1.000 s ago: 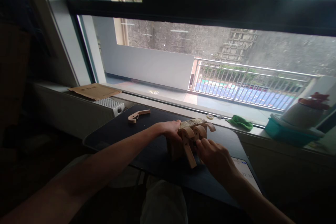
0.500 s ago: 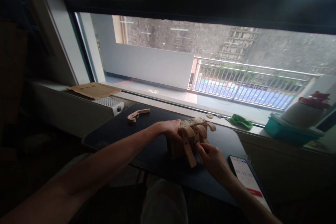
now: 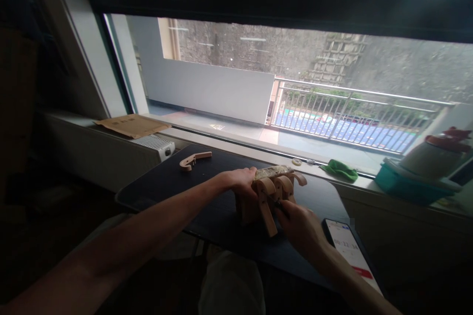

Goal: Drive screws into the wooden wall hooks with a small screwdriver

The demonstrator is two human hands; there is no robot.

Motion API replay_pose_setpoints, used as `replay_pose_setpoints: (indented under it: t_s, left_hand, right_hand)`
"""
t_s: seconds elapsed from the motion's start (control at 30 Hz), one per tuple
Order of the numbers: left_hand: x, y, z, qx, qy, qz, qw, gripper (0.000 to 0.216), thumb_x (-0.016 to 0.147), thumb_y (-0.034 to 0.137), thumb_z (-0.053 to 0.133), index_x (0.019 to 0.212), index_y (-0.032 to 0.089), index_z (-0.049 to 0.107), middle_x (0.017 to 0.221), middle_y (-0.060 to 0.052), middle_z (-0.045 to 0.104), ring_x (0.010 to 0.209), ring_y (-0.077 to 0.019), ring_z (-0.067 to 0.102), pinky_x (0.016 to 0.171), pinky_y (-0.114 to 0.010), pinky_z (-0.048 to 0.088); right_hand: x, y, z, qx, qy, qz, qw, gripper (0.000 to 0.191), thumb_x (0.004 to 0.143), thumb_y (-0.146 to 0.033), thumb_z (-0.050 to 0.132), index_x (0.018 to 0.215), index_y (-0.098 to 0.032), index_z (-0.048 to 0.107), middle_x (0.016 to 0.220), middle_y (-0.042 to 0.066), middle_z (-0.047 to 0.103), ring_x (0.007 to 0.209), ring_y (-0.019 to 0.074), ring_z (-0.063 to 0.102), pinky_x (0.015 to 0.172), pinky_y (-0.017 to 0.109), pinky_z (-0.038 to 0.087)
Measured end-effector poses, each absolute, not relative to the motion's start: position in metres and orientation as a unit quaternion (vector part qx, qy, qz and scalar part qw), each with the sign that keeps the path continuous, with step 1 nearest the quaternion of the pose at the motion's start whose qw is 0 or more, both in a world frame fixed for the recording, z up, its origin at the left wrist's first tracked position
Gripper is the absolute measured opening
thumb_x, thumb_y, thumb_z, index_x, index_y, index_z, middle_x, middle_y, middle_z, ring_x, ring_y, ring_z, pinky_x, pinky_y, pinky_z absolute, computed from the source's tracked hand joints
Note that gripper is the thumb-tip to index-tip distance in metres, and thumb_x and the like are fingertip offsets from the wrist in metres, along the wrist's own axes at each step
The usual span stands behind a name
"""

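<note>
A wooden piece with several curved hook-shaped arms (image 3: 266, 202) stands on the dark table, with a pale, shiny, wrapped-looking strip (image 3: 273, 172) along its top. My left hand (image 3: 242, 179) is closed around its left end, the fingers partly hidden behind the wood. My right hand (image 3: 297, 219) is closed on what looks like a screwdriver (image 3: 280, 205); its dark handle shows, and its thin tip points at the nearest curved arm, where small dark holes show. Whether the tip sits in a hole is too small to tell. A loose curved wooden arm (image 3: 192, 160) with small pegs or screws lies at the back left.
A phone (image 3: 349, 246) showing a timer lies at the table's right edge. On the sill are a green cloth (image 3: 339, 171), a teal box (image 3: 404, 184) and small round items. A brown envelope (image 3: 133, 125) lies on the left ledge above a white heater (image 3: 157, 146).
My right hand has turned slightly and moved a little around the tool. My left hand keeps its hold on the wooden piece. The whole view has shifted slightly.
</note>
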State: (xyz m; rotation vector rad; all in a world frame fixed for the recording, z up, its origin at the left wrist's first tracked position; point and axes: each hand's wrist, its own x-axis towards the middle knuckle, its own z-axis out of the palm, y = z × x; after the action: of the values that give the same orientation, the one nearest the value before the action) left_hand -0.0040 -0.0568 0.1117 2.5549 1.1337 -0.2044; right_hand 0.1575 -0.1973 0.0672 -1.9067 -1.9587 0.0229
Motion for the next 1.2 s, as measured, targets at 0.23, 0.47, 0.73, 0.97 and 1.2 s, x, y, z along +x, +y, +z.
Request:
replay_pose_setpoints:
  t_s: [0.23, 0.47, 0.73, 0.97, 1.2]
  left_hand:
    - [-0.005, -0.054, 0.108, 0.899, 0.4, -0.063, 0.168, 0.085, 0.05, 0.048, 0.073, 0.121, 0.016, 0.038, 0.122, -0.015, 0.052, 0.113, -0.0327, 0.052, 0.091, -0.036, 0.046]
    - [-0.006, -0.053, 0.108, 0.899, 0.397, -0.057, 0.177, 0.081, 0.052, 0.05, 0.072, 0.119, 0.016, 0.04, 0.119, -0.014, 0.055, 0.11, -0.0323, 0.055, 0.088, -0.036, 0.047]
    - [-0.006, -0.05, 0.106, 0.901, 0.389, -0.055, 0.184, 0.08, 0.052, 0.047, 0.072, 0.118, 0.015, 0.04, 0.118, -0.014, 0.055, 0.109, -0.0322, 0.055, 0.087, -0.036, 0.048]
    - [-0.005, -0.054, 0.108, 0.898, 0.401, -0.064, 0.171, 0.082, 0.054, 0.051, 0.071, 0.12, 0.014, 0.038, 0.12, -0.015, 0.053, 0.111, -0.033, 0.053, 0.088, -0.037, 0.047]
    - [-0.006, -0.054, 0.11, 0.896, 0.401, -0.063, 0.178, 0.081, 0.054, 0.048, 0.072, 0.12, 0.014, 0.039, 0.119, -0.015, 0.054, 0.111, -0.032, 0.054, 0.085, -0.034, 0.048]
  right_hand:
    - [0.162, -0.19, 0.061, -0.669, -0.642, 0.217, 0.305, 0.034, 0.083, -0.04, 0.044, 0.074, -0.015, 0.066, 0.063, 0.002, 0.063, 0.062, 0.0172, 0.057, 0.053, 0.026, 0.036]
    - [0.16, -0.198, 0.081, -0.639, -0.726, 0.046, 0.251, 0.023, 0.083, -0.021, 0.048, 0.103, -0.016, 0.058, 0.097, 0.007, 0.064, 0.08, 0.0183, 0.061, 0.062, 0.026, 0.041]
    - [0.161, -0.197, 0.08, -0.592, -0.781, -0.169, 0.107, 0.022, 0.091, -0.016, 0.041, 0.097, -0.017, 0.063, 0.077, 0.005, 0.065, 0.067, 0.0178, 0.061, 0.051, 0.026, 0.031]
    - [0.155, -0.195, 0.068, -0.696, -0.66, 0.1, 0.264, 0.037, 0.091, -0.041, 0.036, 0.094, -0.022, 0.068, 0.073, 0.003, 0.069, 0.069, 0.019, 0.064, 0.057, 0.026, 0.038]
    - [0.159, -0.199, 0.079, -0.65, -0.711, 0.105, 0.244, 0.033, 0.083, -0.028, 0.048, 0.114, -0.017, 0.053, 0.092, 0.007, 0.068, 0.079, 0.0217, 0.063, 0.063, 0.029, 0.043]
